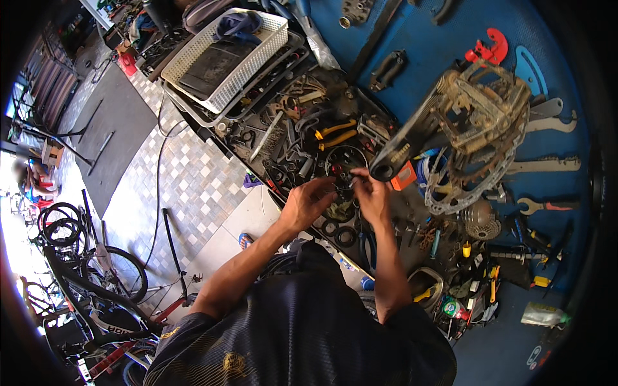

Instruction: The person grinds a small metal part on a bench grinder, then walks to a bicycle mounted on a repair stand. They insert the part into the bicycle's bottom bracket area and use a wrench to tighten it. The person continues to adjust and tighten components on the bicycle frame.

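Observation:
Over the cluttered workbench (402, 225), both hands are close together in front of my body. My left hand (309, 202) has its fingers stretched to the right, thumb apart from them, and nothing shows in its grasp. My right hand (373, 198) is curled, fingertips pinched at a small dark part too hidden to name. Beneath and between them lie small dark metal parts and a thin loop of cable (346, 149). Yellow-handled pliers (336, 134) lie just beyond. To the right, a dirty bicycle crank (412, 132) with pedal (483, 106) and toothed chainring (473, 193) looms large.
A white plastic basket (270, 35) sits at the bench's far left. Wrenches (547, 206) and a red tool (489, 46) hang on the blue board (444, 38). Black rings (346, 237) lie near my right wrist. Bicycles (96, 276) stand on the tiled floor (193, 167) at left.

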### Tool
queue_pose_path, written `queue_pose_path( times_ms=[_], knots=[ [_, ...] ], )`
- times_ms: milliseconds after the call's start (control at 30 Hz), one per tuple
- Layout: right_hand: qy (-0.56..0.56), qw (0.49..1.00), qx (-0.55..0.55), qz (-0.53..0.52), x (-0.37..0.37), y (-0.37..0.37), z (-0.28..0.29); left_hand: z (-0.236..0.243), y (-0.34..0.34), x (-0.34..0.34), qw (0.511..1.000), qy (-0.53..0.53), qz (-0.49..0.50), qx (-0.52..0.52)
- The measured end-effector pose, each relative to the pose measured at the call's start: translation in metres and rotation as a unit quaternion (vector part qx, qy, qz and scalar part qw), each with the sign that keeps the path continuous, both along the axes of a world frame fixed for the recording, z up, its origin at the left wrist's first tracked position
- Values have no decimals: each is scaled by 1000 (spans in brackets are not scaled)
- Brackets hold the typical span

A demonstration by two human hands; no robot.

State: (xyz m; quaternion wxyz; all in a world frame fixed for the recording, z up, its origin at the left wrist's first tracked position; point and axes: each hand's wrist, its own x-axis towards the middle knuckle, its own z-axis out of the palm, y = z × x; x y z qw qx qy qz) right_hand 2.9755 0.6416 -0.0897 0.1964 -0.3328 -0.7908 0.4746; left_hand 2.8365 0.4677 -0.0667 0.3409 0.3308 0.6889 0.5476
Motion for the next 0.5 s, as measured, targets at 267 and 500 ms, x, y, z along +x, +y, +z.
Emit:
queue_pose_path(
  times_ms=[267, 500],
  knots=[
    [92, 977, -118, 153, -47, -47, 25, -13, -14, -31, 961, -239, 111, 77],
    [138, 908, -396, 3, -124, 1, 1, -3, -37, -74, 946, -175, 162, 218]
  ],
)
